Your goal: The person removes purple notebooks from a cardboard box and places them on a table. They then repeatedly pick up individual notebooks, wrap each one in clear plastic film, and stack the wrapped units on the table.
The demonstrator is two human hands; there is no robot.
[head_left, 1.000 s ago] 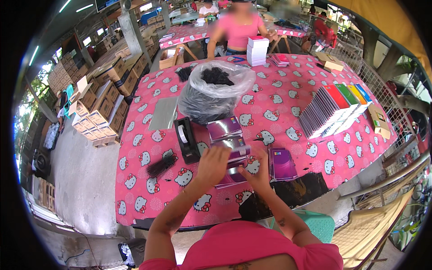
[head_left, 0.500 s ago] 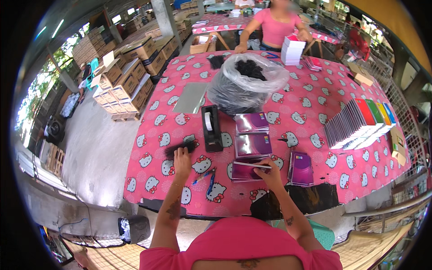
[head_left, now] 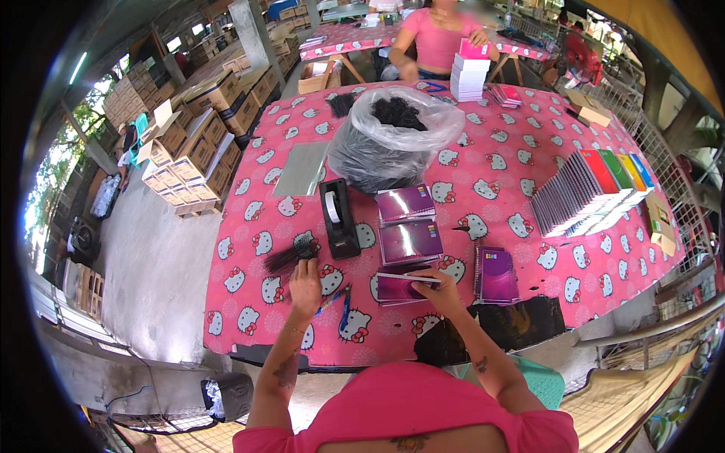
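Note:
My right hand (head_left: 442, 291) grips a purple notebook (head_left: 399, 287) at the front of the table, its pale page edge tilted up toward me. My left hand (head_left: 306, 287) is closed, fingertips together at the near edge of a loose bundle of black plastic coils (head_left: 285, 258). Anything pinched there is too small to make out. Beyond the right hand lie stacked purple notebooks (head_left: 410, 240), and more purple notebooks (head_left: 496, 275) sit to its right. A black tape dispenser (head_left: 340, 223) stands between the coils and the stacks. Blue-handled pliers (head_left: 345, 306) lie beside my left hand.
A big clear bag of black coils (head_left: 396, 140) stands mid-table, with a clear plastic sheet (head_left: 302, 170) to its left. Rows of spiral notebooks (head_left: 578, 196) stand at right. Across the table, a person in pink (head_left: 438, 38) handles a white stack (head_left: 467, 79). Cartons (head_left: 192, 162) are piled at left.
My left hand has drawn back slightly toward me, from over the coil bundle to its near edge. My right hand stays on the notebook. The view has shifted a little.

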